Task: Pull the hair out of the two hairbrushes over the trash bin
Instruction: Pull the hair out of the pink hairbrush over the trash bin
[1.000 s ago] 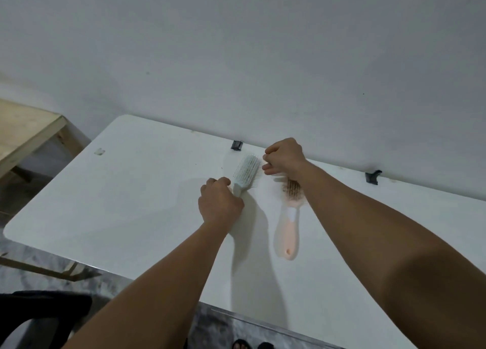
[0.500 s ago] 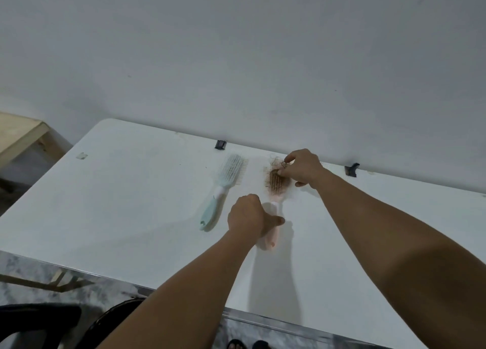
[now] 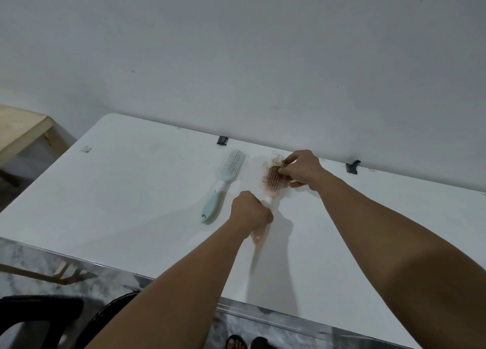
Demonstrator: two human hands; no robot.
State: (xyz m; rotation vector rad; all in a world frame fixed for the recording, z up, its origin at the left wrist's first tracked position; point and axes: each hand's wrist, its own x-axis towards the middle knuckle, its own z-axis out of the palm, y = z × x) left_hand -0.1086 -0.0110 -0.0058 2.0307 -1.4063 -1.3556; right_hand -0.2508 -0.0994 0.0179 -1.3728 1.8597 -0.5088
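Note:
A pink hairbrush (image 3: pixel 273 184) lies on the white table (image 3: pixel 131 190), its bristles full of brown hair (image 3: pixel 271 168). My left hand (image 3: pixel 251 213) is closed around its pink handle. My right hand (image 3: pixel 302 171) pinches the tuft of hair at the brush head. A mint green hairbrush (image 3: pixel 223 184) lies free on the table to the left, bristles up, with no hair visible in it. A dark round rim, possibly the trash bin (image 3: pixel 105 314), shows below the table's near edge, mostly hidden by my left arm.
The table stands against a grey wall, with two black clips (image 3: pixel 222 140) at its far edge. A wooden bench (image 3: pixel 21 130) is at the far left. A black chair part (image 3: pixel 34 312) and sandalled feet (image 3: pixel 236 342) show on the marbled floor.
My left hand let go of the green brush and took the pink brush's handle. My right hand moved onto the pink brush head and has lifted hair from the bristles.

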